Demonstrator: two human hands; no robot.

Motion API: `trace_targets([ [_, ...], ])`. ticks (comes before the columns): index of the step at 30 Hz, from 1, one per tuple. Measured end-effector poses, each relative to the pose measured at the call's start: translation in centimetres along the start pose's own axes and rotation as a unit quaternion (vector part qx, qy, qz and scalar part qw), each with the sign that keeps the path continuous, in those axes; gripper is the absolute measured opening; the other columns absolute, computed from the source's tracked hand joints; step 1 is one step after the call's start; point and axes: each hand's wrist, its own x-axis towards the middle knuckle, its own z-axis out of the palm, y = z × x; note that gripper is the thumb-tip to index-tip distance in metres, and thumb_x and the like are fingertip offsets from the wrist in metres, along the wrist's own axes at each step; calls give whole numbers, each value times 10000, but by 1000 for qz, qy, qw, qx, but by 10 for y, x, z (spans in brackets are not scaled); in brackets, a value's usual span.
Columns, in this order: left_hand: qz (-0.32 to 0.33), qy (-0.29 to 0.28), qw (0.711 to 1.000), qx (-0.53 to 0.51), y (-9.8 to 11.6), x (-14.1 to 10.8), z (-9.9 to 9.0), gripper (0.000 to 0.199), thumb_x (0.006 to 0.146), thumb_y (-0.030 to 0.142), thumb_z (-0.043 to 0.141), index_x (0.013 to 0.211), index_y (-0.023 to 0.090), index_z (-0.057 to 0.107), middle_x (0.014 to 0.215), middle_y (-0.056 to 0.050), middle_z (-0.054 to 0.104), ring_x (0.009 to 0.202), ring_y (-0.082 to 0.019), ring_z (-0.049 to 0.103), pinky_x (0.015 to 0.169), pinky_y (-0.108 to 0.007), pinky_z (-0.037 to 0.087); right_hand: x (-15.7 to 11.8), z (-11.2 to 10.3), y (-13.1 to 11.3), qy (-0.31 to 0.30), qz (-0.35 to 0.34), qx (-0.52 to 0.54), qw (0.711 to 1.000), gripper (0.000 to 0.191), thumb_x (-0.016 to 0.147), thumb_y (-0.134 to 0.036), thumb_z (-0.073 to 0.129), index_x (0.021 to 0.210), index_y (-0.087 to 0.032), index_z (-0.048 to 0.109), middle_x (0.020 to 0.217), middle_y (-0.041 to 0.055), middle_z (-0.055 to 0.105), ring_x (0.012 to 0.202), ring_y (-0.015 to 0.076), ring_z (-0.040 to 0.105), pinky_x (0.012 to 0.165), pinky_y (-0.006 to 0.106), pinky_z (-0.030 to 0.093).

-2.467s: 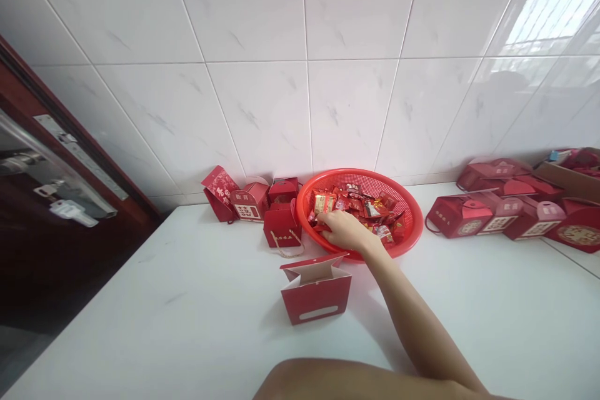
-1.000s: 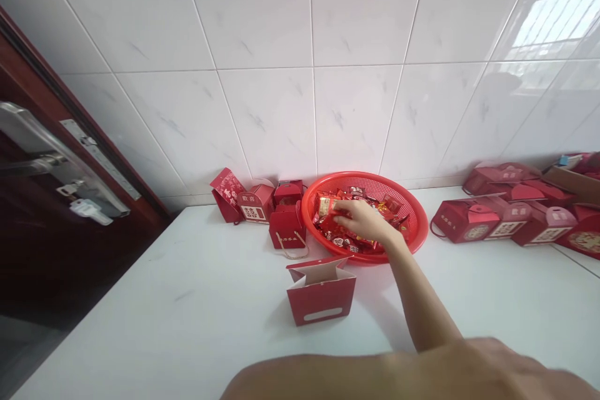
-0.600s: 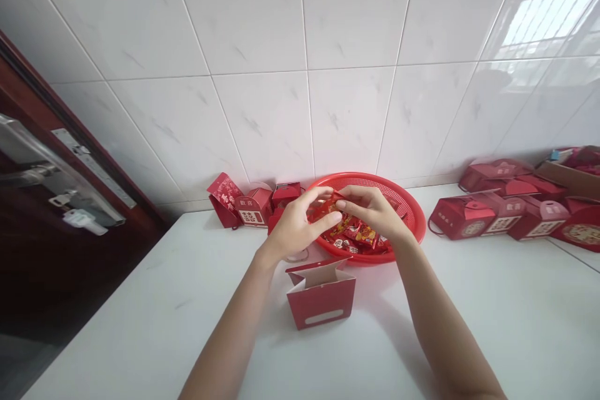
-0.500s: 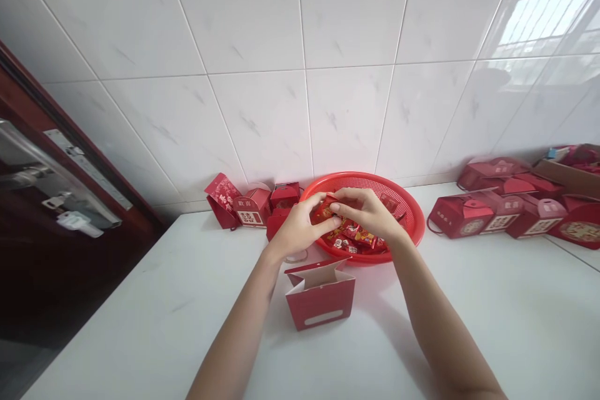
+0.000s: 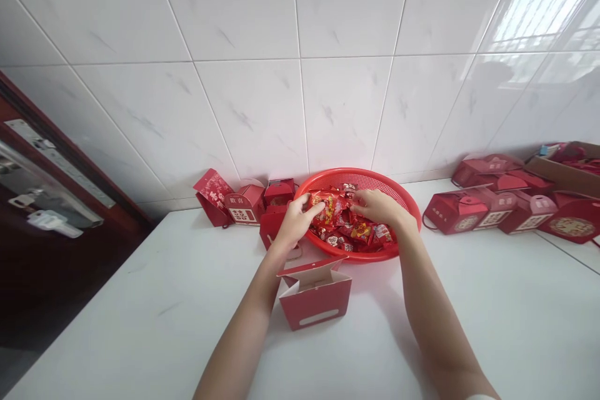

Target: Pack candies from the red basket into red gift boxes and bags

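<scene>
The left hand [image 5: 295,223] and right hand [image 5: 377,207] are being parted over light, slippery wrapped sweets [image 5: 349,230], best pinched singly, neither grip's closure being discernible.

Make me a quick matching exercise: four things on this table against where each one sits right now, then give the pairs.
Things
1. Left hand
2. Right hand
3. Open red gift box
4. Brown cardboard carton

Places
A. On the table, in front of the basket
B. Far right by the wall, behind other red boxes
C. Over the wrapped sweets, right side of the basket
D. At the basket's left edge, beside small red boxes

Pairs: 1-D, 2-C, 3-A, 4-B
</scene>
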Motion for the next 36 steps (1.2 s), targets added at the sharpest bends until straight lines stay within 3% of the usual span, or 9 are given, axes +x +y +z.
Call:
trace_targets([
  [3,-17,15,999,-38,3,0,-1,357,721,403,807,993,183,733,1067,-77,758,1050,-289,681,951,-397,506,1,6,4,-49,32,-11,998,59,878,-259,636,878,-200,640,936,78,708,804,225,645,600,293,400],
  [7,-36,54,995,-79,3,1,-1,360,679,366,827,977,185,734,1057,-75,765,1112,-284,668,985,-379,490,2,14,7,-105,62,-23,992,205,711,-238,790,869,-205,663,930,65,705,746,203,648,539,260,416],
  [15,-56,47,990,-118,2,1,-3,351,643,366,832,927,189,724,1009,-53,769,1091,-272,676,975,-369,489,-1,17,15,-120,51,-3,991,436,598,-68,775,997,-238,738,1055,56,706,829,206,676,542,229,458],
  [21,-73,50,986,-142,2,0,-5,390,595,374,857,918,200,726,927,-47,773,939,-268,709,822,-359,526,-3,6,37,-18,35,19,999,435,676,-24,649,1042,-239,746,1040,47,723,928,213,676,682,245,496],
  [25,-58,44,985,-156,4,-1,-3,382,573,366,874,886,197,735,896,-49,782,910,-266,721,819,-354,534,-1,2,51,90,69,7,993,459,799,-66,536,1212,-196,688,1199,116,707,1069,267,651,833,328,499],
  [27,-54,47,985,-156,5,-1,-3,360,573,356,877,863,195,737,899,-49,786,933,-270,723,844,-359,537,2,2,50,112,75,-4,991,431,865,-115,493,1256,-175,664,1245,143,691,1115,288,636,885,366,486],
  [32,-55,48,984,-161,5,-1,-3,366,566,350,880,864,189,742,907,-54,791,965,-283,725,874,-372,538,27,0,29,23,-5,-29,999,308,836,-113,576,1086,-216,722,1171,80,732,1076,260,659,845,306,478],
  [36,-51,46,986,-154,5,-2,-4,369,588,363,873,887,183,752,910,-58,790,1002,-288,720,934,-385,525,57,6,16,-72,-44,-56,995,239,750,-131,705,976,-205,727,1005,81,742,882,258,685,684,292,477],
])
